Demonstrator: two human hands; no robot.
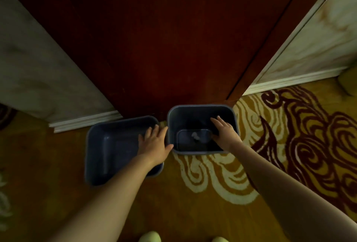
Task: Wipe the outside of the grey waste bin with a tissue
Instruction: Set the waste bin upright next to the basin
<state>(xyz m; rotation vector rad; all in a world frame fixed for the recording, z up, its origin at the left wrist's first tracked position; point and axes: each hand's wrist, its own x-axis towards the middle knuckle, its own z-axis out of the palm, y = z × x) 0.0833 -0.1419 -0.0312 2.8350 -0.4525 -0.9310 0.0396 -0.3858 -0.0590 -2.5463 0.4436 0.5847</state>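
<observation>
Grey waste bin [201, 110] — right hand [225, 132] inside, left hand [154, 142] beside it, each grip open, empty.

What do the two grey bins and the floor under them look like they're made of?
Both the upright bin and the tipped bin look like moulded plastic: thin walls, rounded corners, a dull sheen, though dim light leaves it uncertain. The floor looks like carpet, with a soft matte surface and a woven swirl pattern.
</observation>
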